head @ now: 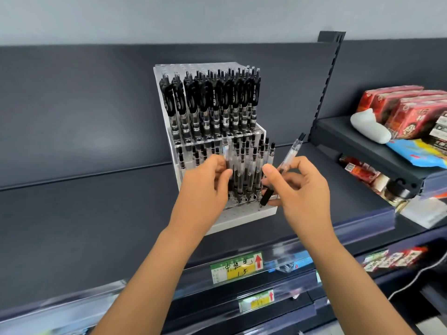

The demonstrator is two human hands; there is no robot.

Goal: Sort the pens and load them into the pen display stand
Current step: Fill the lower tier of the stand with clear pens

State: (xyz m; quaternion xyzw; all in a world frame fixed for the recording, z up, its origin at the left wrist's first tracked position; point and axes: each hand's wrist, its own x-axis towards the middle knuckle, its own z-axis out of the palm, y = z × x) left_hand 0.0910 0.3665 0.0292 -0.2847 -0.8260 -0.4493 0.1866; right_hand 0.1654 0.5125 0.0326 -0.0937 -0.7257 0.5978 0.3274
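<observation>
A clear, stepped pen display stand (262,134) stands on the dark shelf. Its upper tier is packed with several black clip pens (212,102). My left hand (205,187) grips a bundle of clear pens (244,170) with black tips in front of the stand's lower tier. My right hand (302,187) pinches a single clear pen (289,158) with a black grip. This pen slants up to the right, and its tip points down beside the bundle, close to the stand's lower front.
The dark shelf (84,213) stretches left of the stand. A slotted upright post (326,88) stands to the right. Beyond it, a higher shelf carries red boxes (399,107) and a white bundle (368,126). Price labels (235,267) line the shelf's front rail.
</observation>
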